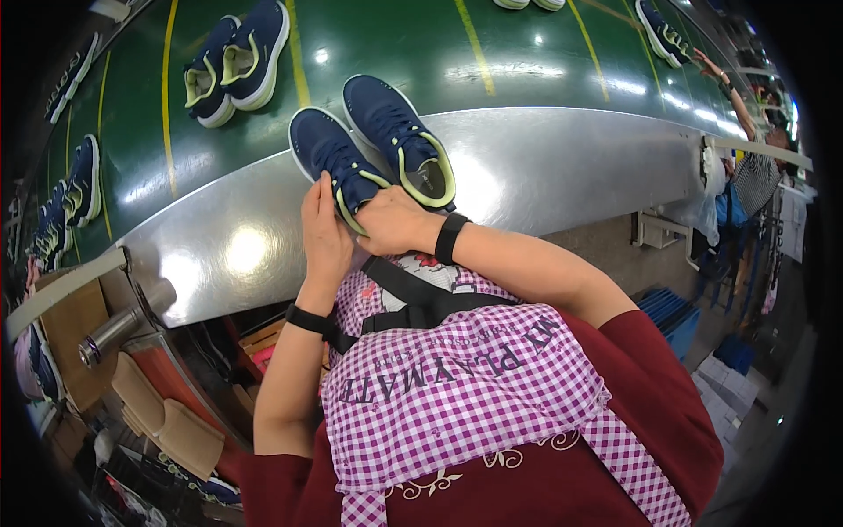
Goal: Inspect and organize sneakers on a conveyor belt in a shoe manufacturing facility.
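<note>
A pair of navy sneakers with lime-green collar linings and white soles rests on the metal ledge, toes pointing away over the green surface. My left hand (pixel 325 230) holds the outer side of the left sneaker (pixel 329 149) near its heel, fingers along the upper. At that same shoe's opening, my right hand (pixel 397 221) grips the collar; its fingertips are partly hidden inside. Beside it, untouched on the right, the other sneaker (pixel 386 114) shows its insole.
The shiny metal ledge (pixel 527 167) borders a green conveyor belt (pixel 378 44) with yellow lines. More navy sneakers (pixel 250 57) lie farther off, others (pixel 79 189) at left. A co-worker's arm (pixel 738 101) reaches over at far right. A metal roller (pixel 114 338) juts out lower left.
</note>
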`<state>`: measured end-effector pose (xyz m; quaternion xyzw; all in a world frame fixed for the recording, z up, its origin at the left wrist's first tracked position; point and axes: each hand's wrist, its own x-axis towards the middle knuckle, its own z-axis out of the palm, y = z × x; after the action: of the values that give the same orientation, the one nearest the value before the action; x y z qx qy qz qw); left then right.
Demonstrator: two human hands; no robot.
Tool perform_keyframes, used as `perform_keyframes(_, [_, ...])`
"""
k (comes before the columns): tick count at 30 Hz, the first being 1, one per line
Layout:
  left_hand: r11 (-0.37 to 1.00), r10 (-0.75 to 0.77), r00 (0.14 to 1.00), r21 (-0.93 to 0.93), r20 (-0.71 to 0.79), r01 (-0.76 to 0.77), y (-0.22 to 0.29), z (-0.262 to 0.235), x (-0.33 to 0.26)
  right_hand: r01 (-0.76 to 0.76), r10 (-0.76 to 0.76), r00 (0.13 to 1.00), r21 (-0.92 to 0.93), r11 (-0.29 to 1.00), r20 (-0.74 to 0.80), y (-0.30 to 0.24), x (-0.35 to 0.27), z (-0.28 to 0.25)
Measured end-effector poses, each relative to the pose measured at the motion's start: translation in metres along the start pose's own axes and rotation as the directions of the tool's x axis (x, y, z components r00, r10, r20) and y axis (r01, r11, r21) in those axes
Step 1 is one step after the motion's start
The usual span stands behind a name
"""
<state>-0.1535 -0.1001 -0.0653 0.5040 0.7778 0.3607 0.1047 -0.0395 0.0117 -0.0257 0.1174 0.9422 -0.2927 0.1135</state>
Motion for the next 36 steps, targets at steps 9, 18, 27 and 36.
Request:
perform_keyframes(9, [0.970, -0.140, 0.990, -0.197, 0.012, 0.140, -0.006, 0.004, -0.003, -0.003, 0.002, 1.000, -0.039, 0.999, -0.019, 0.007, 0.002, 0.007])
perform_keyframes(18, [0.853, -0.374, 0.927, -0.398, -0.014, 0.338, -0.029, 0.003, 0.051, -0.017, 0.017, 1.000, -0.040, 0.999, -0.003, 0.004, 0.000, 0.005])
perform_keyframes(27, [0.944, -0.223, 0.975, -0.252, -0.015, 0.212, -0.030, -0.003, 0.061, -0.018, 0.018, 1.000, -0.047, 0.999, -0.015, 0.006, -0.001, 0.005])
perform_keyframes(36, [0.997, -0.060, 0.995, 0.045, -0.074, 0.063, -0.022, 0.003, 0.072, -0.018, 0.017, 0.999, -0.030, 0.999, -0.034, 0.007, -0.002, 0.004])
